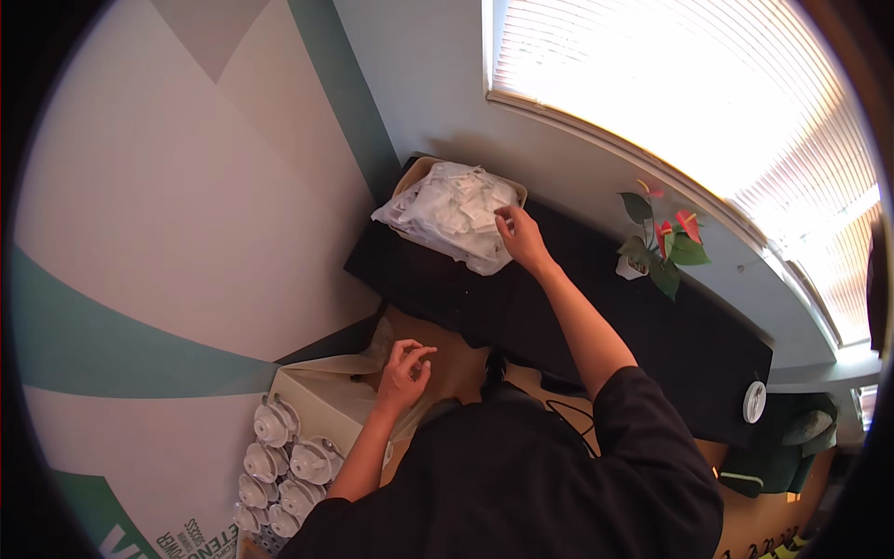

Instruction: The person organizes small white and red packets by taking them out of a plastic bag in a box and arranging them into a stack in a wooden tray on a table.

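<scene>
At 12 o'clock, tray: beige tray (427,166) on the far-L end of the black table (494,303), near the wall corner. Lined w/ a clear plastic bag (396,216), edges spilling over the near rim.
Packets: heap of small flat white packets (461,200) in the bag, too blurred to tell the contents.
R hand (523,240): just past 1 o'clock, nr ctr, at the tray's R side. Fingers bent twd the packets, gap betw thumb & fingertips narrow; can't tell if it touches or grips one.
L hand (405,374): 7 o'clock, nr ctr, below table edge & well apart from the tray. Fingers half-curled, thumb a bit apart, nothing seen in it.
Box: cream box (321,396) at 8 o'clock, just beyond the L hand, w/ pale plastic sheeting about its R side.
Cups: stacked white cups & saucers (289,466) at 7–8 o'clock, beside the box.
Plant: potted plant (663,247), red blooms, white pot, approx 3 o'clock on the table's far side.
Disc: round white thing (754,402), 4 o'clock, table's R end; kind unclear.
Window: bright window w/ blinds (689,102), 1–2 o'clock, above the plant.
Chair: dk green chair (765,456), 4 o'clock, past the table.
</scene>
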Demonstrator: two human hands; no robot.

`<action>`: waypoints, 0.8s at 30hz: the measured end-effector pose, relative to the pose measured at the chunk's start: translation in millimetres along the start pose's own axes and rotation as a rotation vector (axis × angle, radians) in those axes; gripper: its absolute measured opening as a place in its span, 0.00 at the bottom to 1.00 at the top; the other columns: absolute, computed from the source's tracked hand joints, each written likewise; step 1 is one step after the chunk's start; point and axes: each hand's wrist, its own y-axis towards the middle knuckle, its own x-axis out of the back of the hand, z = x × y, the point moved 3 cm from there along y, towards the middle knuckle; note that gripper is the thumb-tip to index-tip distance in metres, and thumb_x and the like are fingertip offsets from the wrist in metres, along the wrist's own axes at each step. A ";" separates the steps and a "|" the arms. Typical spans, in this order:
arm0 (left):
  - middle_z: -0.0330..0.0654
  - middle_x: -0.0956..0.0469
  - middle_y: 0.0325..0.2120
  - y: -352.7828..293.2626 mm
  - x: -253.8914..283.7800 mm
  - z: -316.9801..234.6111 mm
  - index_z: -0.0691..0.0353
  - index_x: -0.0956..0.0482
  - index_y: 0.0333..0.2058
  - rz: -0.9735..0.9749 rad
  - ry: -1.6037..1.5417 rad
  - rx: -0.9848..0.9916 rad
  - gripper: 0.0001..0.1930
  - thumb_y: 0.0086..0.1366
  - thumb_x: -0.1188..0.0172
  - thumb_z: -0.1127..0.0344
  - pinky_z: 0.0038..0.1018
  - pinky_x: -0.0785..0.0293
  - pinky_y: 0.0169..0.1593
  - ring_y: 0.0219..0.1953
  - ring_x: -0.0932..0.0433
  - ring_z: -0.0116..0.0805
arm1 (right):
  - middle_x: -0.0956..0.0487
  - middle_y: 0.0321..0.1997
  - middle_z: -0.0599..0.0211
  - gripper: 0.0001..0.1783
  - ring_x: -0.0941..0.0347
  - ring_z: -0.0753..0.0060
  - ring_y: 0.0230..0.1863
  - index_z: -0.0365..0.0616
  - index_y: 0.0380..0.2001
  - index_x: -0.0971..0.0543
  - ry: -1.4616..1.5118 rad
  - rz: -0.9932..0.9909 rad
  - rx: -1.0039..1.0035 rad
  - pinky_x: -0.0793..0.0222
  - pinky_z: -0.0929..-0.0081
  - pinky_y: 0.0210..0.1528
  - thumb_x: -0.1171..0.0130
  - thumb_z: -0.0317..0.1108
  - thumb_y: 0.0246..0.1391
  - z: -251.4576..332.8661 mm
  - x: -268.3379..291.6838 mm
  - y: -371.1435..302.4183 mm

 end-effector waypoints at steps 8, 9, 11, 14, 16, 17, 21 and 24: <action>0.39 0.25 0.53 65.4 -15.6 -8.7 0.52 0.11 0.54 -0.079 -0.032 0.090 0.17 0.70 0.33 0.75 0.30 0.16 0.40 0.35 0.18 0.29 | 0.17 0.59 0.49 0.21 0.23 0.41 0.63 0.39 0.57 0.18 -0.331 0.022 0.277 0.29 0.46 0.69 0.33 0.32 0.62 -60.2 -18.7 134.4; 0.39 0.25 0.53 72.0 -15.1 -9.5 0.52 0.11 0.55 -0.080 -0.028 0.096 0.17 0.70 0.32 0.75 0.30 0.15 0.41 0.35 0.18 0.30 | 0.17 0.58 0.50 0.22 0.23 0.40 0.62 0.40 0.58 0.18 -0.353 0.062 0.320 0.30 0.46 0.69 0.32 0.33 0.61 -61.8 -24.4 139.4; 0.39 0.25 0.53 89.9 -14.0 -9.3 0.52 0.11 0.55 -0.069 -0.034 0.077 0.17 0.70 0.32 0.75 0.30 0.15 0.41 0.36 0.18 0.30 | 0.17 0.58 0.50 0.23 0.22 0.40 0.61 0.41 0.59 0.18 -0.351 0.123 0.300 0.30 0.46 0.69 0.33 0.33 0.61 -68.7 -28.3 147.8; 0.40 0.25 0.53 110.3 -10.3 -3.3 0.52 0.11 0.55 -0.055 -0.048 0.046 0.16 0.70 0.32 0.74 0.31 0.15 0.41 0.37 0.17 0.30 | 0.17 0.57 0.51 0.22 0.22 0.41 0.62 0.42 0.58 0.16 -0.336 0.181 0.262 0.30 0.48 0.68 0.33 0.34 0.61 -64.5 -38.1 146.4; 0.40 0.25 0.53 131.4 -5.3 0.0 0.52 0.11 0.55 -0.052 -0.062 0.019 0.16 0.70 0.32 0.74 0.31 0.15 0.42 0.37 0.17 0.31 | 0.16 0.56 0.51 0.21 0.23 0.43 0.62 0.43 0.56 0.15 -0.334 0.169 0.248 0.29 0.48 0.67 0.32 0.36 0.61 -57.6 -38.0 148.5; 0.39 0.25 0.52 141.3 -1.7 1.9 0.53 0.11 0.54 -0.057 -0.073 -0.007 0.16 0.69 0.32 0.75 0.28 0.18 0.41 0.36 0.19 0.28 | 0.15 0.52 0.53 0.18 0.20 0.44 0.58 0.43 0.53 0.13 -0.294 0.165 0.217 0.27 0.50 0.65 0.31 0.37 0.62 -54.1 -40.0 147.4; 0.38 0.24 0.51 200.1 14.4 2.1 0.53 0.11 0.54 -0.093 -0.106 -0.098 0.16 0.69 0.31 0.75 0.26 0.20 0.41 0.35 0.20 0.26 | 0.10 0.42 0.53 0.18 0.15 0.47 0.47 0.39 0.46 0.09 -0.241 0.177 0.052 0.22 0.53 0.59 0.31 0.44 0.66 -50.4 -45.8 158.9; 0.40 0.24 0.51 259.3 28.6 -2.9 0.54 0.12 0.56 -0.154 -0.042 -0.224 0.18 0.69 0.31 0.75 0.31 0.18 0.48 0.44 0.17 0.34 | 0.09 0.42 0.52 0.21 0.12 0.51 0.45 0.38 0.48 0.09 -0.166 0.142 -0.148 0.20 0.55 0.57 0.31 0.46 0.65 -51.3 -52.3 163.7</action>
